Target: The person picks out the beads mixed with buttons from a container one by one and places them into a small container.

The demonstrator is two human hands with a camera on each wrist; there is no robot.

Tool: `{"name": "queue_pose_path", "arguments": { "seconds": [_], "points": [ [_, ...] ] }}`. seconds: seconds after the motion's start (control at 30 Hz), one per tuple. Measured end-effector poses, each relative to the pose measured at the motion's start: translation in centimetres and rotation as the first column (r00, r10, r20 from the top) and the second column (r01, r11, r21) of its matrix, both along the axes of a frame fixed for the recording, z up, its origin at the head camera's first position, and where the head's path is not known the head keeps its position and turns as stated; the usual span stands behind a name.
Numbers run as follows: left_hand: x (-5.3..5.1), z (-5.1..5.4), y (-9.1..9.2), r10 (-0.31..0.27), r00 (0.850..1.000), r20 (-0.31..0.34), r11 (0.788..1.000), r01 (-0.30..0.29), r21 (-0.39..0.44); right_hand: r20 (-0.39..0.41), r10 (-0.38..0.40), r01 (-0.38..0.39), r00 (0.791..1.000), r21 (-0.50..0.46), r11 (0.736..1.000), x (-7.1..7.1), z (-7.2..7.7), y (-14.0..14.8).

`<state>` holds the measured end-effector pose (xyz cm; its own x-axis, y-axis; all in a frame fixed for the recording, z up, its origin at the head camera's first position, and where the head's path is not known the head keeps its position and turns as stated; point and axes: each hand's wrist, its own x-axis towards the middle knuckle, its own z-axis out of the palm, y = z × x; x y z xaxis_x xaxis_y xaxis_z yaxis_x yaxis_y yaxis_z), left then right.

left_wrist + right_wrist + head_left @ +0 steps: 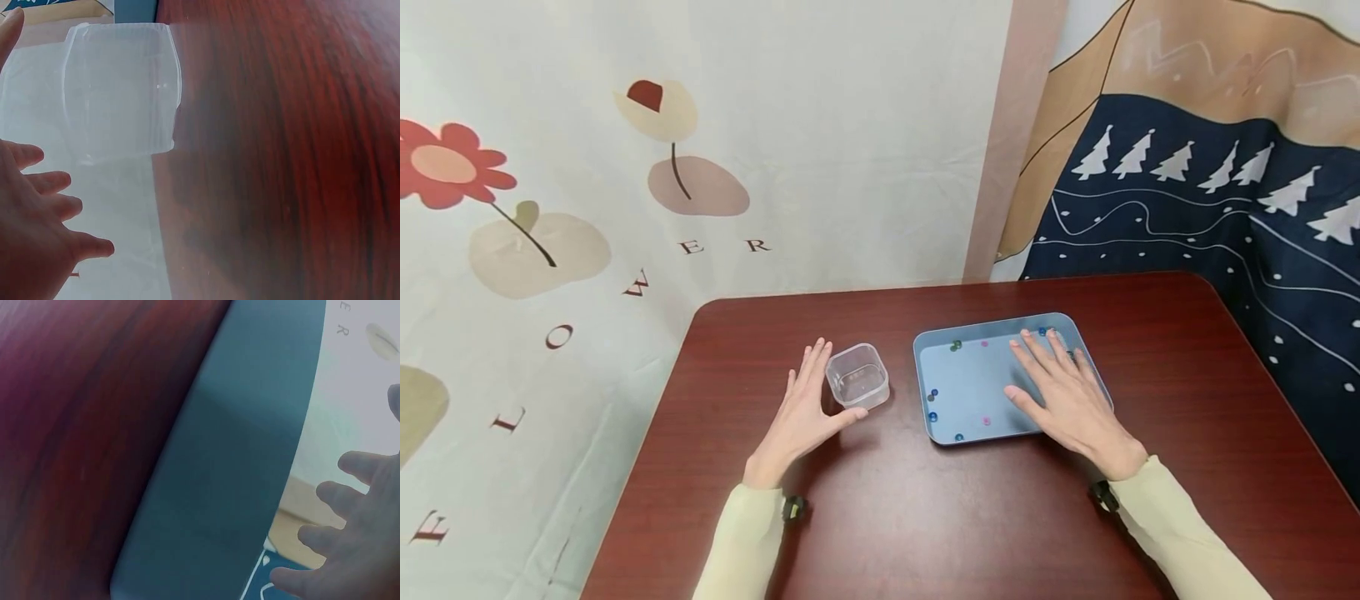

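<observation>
My left hand (pixel 801 417) is beside a small clear plastic box (pixel 859 379), fingers straight and thumb spread along its near side. In the left wrist view a gap shows between the fingers and the box (pixel 122 90); whether the thumb touches it I cannot tell. The right hand (pixel 1070 404) hovers with spread fingers over the right part of a shallow blue tray (pixel 977 379). Small beads lie scattered in the tray, among them a green bead (pixel 956 344), a pink bead (pixel 987 421) and a blue bead (pixel 933 417). Several beads by the right fingertips are partly hidden.
Both things stand on a dark red wooden table (pixel 880 517), the box left of the tray with a narrow strip of table between. A pale printed curtain (pixel 850 167) hangs behind the table, and a dark blue cloth with white trees (pixel 1187 200) at the right.
</observation>
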<state>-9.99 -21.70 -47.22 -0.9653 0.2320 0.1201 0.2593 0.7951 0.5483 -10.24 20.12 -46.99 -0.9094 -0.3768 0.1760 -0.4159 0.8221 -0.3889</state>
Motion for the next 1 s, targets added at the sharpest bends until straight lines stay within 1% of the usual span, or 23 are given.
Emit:
{"name": "queue_pose_path", "arguments": {
  "seconds": [0.13,0.3,0.43,0.6,0.73,1.0],
  "points": [
    [-0.5,-0.3,0.4,-0.005,1.000,0.015,1.000,0.005,0.022,0.042,0.030,-0.030,0.999,-0.019,0.999,0.1,-0.1,-1.2],
    [-1.0,-0.8,0.6,-0.003,0.999,0.036,1.000,0.002,0.008,0.080,0.077,-0.074,0.994,-0.040,0.996,0.2,-0.3,-2.8],
    [-1.2,-1.1,0.8,0.007,0.999,0.054,1.000,-0.007,-0.007,0.085,0.116,-0.113,0.990,-0.033,0.993,0.2,-0.5,-4.1],
    [-1.4,-1.2,0.9,0.016,0.998,0.068,1.000,-0.016,-0.006,0.063,0.168,-0.166,0.984,-0.026,0.986,0.3,-0.7,-5.6],
    [-1.4,-1.2,0.9,0.019,0.997,0.073,1.000,-0.018,-0.006,0.067,0.205,-0.205,0.976,-0.016,0.979,0.3,-0.8,-6.5],
    [-1.4,-1.2,0.9,0.019,0.996,0.083,1.000,-0.021,0.014,0.115,0.269,-0.271,0.956,0.000,0.963,0.1,-0.9,-7.9]
  ]
}}
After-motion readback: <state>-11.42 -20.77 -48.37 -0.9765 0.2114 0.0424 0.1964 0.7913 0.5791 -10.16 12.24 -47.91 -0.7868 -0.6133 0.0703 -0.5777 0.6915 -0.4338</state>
